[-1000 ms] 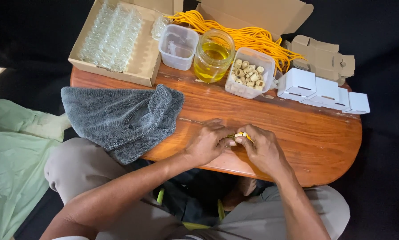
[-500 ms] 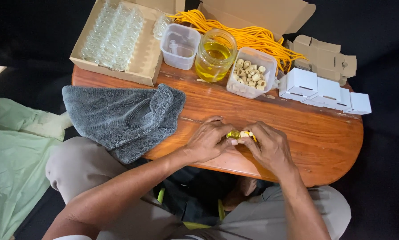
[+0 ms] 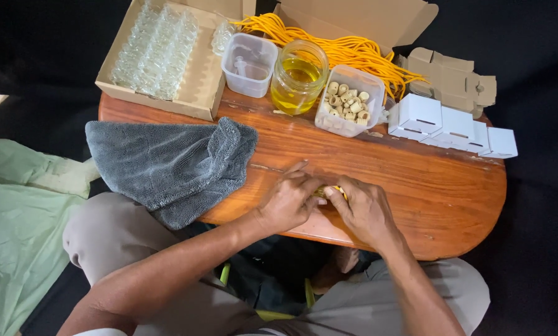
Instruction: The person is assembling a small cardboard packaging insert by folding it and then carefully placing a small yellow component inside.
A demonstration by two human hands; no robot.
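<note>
My left hand [image 3: 289, 200] and my right hand [image 3: 363, 208] meet over the near edge of a brown wooden table [image 3: 415, 180]. Between their fingertips they pinch a small yellow piece [image 3: 327, 191], mostly hidden by the fingers; it looks like a bit of yellow cord. Both hands rest on the tabletop, touching each other.
A grey cloth [image 3: 167, 163] hangs over the table's left side. Behind it stand a cardboard box of clear glass pieces [image 3: 161, 53], an empty clear tub [image 3: 249, 64], a jar of yellow liquid [image 3: 297, 78], a tub of beige beads [image 3: 348, 107], yellow cords [image 3: 347, 46] and small white boxes [image 3: 453, 127].
Both hands stayed together at the table's near edge. The fingers closed further over the small yellow piece, so less of it shows now.
</note>
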